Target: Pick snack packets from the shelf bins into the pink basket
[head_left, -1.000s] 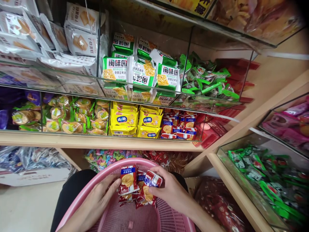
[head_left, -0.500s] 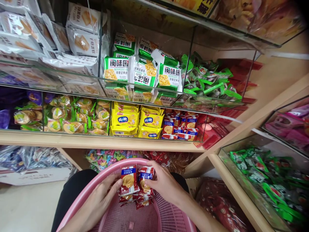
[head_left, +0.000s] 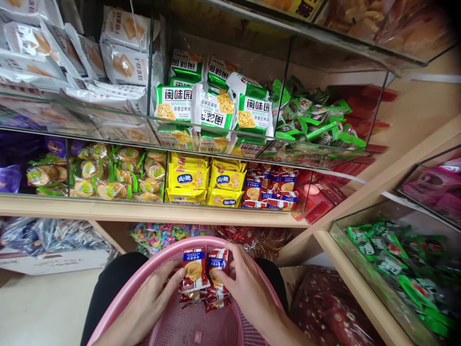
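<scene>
Pink basket, red packets in two columns

Seemingly lining up packets near the basket's far edge. Pinched by thumb and fingers of the right hand; touched by the half-curled left hand, unclear whether gripped there. Probably calls for light, even pressure next. Beyond the far edge, a snack-filled shelf; past the left edge, pale floor.

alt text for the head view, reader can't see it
A person's left hand and right hand touch red-and-blue cookie packets in a pink basket; beyond it, shelves hold yellow packs and green-and-white packs.
</scene>
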Tool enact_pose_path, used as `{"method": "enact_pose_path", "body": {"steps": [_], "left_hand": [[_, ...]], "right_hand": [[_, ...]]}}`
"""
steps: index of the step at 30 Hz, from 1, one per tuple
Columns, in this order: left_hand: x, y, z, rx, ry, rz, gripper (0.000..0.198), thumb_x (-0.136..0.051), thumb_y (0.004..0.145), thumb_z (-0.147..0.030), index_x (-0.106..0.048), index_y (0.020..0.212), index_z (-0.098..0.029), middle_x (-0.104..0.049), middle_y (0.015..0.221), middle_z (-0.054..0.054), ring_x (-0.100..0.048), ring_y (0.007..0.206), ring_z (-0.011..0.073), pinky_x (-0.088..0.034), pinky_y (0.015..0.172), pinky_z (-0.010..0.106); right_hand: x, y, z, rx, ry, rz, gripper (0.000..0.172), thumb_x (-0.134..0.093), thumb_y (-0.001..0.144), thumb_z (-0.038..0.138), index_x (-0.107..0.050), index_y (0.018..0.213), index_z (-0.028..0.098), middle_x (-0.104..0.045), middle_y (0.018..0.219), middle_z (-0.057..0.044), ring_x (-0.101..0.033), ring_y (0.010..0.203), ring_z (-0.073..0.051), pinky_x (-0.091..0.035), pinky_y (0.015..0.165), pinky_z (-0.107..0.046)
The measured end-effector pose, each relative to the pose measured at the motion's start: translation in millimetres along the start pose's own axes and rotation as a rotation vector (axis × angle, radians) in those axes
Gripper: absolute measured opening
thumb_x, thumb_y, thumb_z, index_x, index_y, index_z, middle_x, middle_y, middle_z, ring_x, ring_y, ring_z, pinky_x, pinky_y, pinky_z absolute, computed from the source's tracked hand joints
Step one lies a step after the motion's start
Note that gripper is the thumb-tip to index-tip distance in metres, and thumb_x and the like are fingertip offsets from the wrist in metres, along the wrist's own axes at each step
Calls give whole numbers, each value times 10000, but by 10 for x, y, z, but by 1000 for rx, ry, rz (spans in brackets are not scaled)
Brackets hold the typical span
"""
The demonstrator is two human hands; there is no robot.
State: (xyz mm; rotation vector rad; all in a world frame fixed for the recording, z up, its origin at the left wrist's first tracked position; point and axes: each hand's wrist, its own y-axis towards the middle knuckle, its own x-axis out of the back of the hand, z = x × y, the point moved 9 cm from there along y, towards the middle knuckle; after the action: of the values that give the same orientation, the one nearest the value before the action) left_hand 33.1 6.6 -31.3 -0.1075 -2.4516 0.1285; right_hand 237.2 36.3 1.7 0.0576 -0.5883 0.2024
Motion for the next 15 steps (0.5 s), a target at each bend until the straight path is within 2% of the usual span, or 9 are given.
{"method": "enact_pose_path", "body": {"steps": [7,11,15], "left_hand": [[19,-25,56,36,-140,-31,457,-550,829,-484,-639,1208,-245,-599,1320,58,-510,1250,323,-366,1073,485],[2,-24,95,92,-227,-25,465,-594,784,-504,-661,1179,-267,-594,1325,46,-471,1282,334,-273,1117,502],[2,-62,56,182,-305,15,429,-643,725,-519,-714,1075,-280,-544,1373,33,-411,1324,343,-180,1143,495]], "right_hand": [[-113,-52,-105,65,-223,22,457,-467,887,220,-462,1344,233,-555,1344,-91,-517,1249,-248,-455,1026,-413],[-190,-47,-121,28,-429,61,468,-459,901,218,-464,1367,176,-549,1345,-152,-530,1232,-305,-489,983,-458],[-121,-84,-90,-39,-510,59,490,-425,928,278,-438,1388,108,-534,1347,-192,-550,1204,-330,-474,993,-490]]}}
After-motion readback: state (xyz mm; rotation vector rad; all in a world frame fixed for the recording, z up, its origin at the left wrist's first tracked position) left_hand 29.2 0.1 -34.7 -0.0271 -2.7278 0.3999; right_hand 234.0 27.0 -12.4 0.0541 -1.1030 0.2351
